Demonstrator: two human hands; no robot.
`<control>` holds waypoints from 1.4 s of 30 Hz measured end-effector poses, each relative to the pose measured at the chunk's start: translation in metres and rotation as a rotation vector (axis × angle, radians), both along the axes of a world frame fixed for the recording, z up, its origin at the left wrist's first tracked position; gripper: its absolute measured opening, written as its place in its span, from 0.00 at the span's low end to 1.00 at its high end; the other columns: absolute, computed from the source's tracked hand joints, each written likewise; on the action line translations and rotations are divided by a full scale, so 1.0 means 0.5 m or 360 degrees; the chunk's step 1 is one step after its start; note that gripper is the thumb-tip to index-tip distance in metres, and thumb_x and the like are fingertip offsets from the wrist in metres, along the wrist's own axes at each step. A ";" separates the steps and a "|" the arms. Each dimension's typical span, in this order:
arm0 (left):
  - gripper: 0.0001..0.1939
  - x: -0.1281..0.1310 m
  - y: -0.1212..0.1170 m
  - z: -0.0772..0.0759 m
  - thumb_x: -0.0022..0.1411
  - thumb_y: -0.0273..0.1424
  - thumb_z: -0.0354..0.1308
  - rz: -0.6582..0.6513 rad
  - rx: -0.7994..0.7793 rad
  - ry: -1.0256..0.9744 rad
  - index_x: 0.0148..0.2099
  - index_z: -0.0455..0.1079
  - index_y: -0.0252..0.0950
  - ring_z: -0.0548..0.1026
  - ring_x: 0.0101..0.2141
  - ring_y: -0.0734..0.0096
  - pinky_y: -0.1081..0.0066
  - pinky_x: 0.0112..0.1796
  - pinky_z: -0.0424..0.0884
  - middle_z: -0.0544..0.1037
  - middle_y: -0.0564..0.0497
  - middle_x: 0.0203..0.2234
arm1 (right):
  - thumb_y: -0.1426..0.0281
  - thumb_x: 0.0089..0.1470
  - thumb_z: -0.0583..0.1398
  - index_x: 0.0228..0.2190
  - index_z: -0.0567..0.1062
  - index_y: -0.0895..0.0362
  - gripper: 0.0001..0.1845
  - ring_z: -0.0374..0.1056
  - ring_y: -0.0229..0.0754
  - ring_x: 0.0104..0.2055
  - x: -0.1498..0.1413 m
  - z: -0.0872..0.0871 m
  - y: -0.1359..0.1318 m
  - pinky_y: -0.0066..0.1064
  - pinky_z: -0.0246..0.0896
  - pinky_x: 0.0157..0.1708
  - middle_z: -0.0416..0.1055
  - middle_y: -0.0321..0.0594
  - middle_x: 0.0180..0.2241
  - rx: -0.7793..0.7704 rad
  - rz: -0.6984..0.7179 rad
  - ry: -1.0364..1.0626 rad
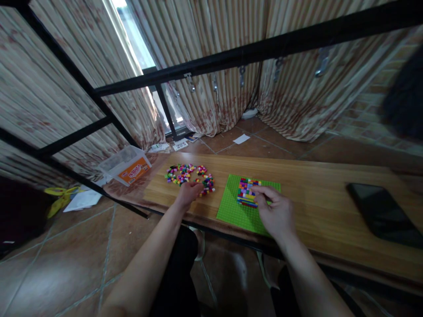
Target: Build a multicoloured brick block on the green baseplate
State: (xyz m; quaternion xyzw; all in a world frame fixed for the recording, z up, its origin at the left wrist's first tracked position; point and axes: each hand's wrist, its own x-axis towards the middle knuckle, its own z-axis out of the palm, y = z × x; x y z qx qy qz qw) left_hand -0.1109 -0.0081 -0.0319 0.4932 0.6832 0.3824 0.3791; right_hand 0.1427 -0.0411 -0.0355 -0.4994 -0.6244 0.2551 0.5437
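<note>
R hand (276,213) is over the R part of the brick build (243,193), thumb & index drawn close tog.; can't tell if a brick is pinched btwn them. L hand (189,193) is at the near edge of the loose bricks (178,175), fingers bunched & pointing down into them; tips are hidden, so can't tell if it grips one.

Build sits on the green baseplate (228,203), toward its far side, w/ bare studs on the L & near sides. Loose bricks lie L of the plate, straight on the wooden table (310,182).

Handling (judgement): bricks prob. v. light, hard, stiff plastic, smooth & a bit slippery; tiny, so easy to drop or flick away, but not fragile. Best hold = opp. sides of a brick, thumb vs. index, studs left free. Build prob. rigid where pressed tog., but edge pcs could pop off if knocked; steady it low on its sides. Plate is thin, maybe slightly bendy; take by its rim.

Further out: dark phone (380,211) far R on the table; clear tub (127,165) w/ orange label past the L end of the bricks.

Count: hands 2, build 1, baseplate 1, phone 1, tub 1. Loose bricks: dozens, too small & heaped for an exact no.; bricks in build likewise, partly under R hand.
</note>
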 end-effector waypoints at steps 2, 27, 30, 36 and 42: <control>0.18 0.022 -0.032 0.017 0.58 0.39 0.55 -0.0029 -0.0050 -0.0217 0.22 0.56 0.38 0.49 0.15 0.82 0.76 0.17 0.48 0.52 0.61 0.15 | 0.68 0.56 0.56 0.34 0.79 0.53 0.10 0.74 0.43 0.37 -0.009 0.006 -0.006 0.38 0.69 0.39 0.78 0.41 0.37 0.0024 0.0077 0.0017; 0.13 0.205 -0.108 0.007 0.46 0.33 0.68 0.0190 -0.0207 -0.1413 0.30 0.68 0.32 0.49 0.15 0.90 0.80 0.17 0.42 0.57 0.62 0.18 | 0.65 0.57 0.56 0.39 0.79 0.54 0.13 0.74 0.44 0.37 0.061 0.005 -0.009 0.36 0.70 0.37 0.77 0.42 0.37 -0.0027 -0.0077 -0.0198; 0.12 0.198 -0.089 0.005 0.48 0.33 0.67 0.0186 -0.0141 -0.1303 0.29 0.68 0.32 0.50 0.15 0.90 0.80 0.17 0.44 0.57 0.61 0.17 | 0.65 0.56 0.57 0.41 0.79 0.54 0.14 0.74 0.44 0.37 0.058 0.003 -0.007 0.37 0.70 0.39 0.78 0.42 0.38 -0.0061 -0.0056 -0.0173; 0.11 0.202 -0.060 0.005 0.48 0.33 0.67 0.0139 -0.0123 -0.1231 0.30 0.69 0.33 0.52 0.14 0.89 0.79 0.18 0.44 0.58 0.61 0.17 | 0.66 0.57 0.57 0.37 0.80 0.50 0.11 0.73 0.47 0.41 0.023 0.003 -0.005 0.43 0.67 0.43 0.78 0.41 0.38 0.0074 -0.0003 -0.0444; 0.09 0.210 -0.049 -0.002 0.49 0.32 0.65 0.0087 -0.0128 -0.1191 0.29 0.70 0.33 0.50 0.15 0.88 0.77 0.18 0.43 0.59 0.61 0.17 | 0.68 0.56 0.60 0.34 0.81 0.48 0.08 0.66 0.49 0.47 0.004 -0.011 0.005 0.47 0.62 0.49 0.74 0.42 0.42 0.0254 -0.0067 -0.0471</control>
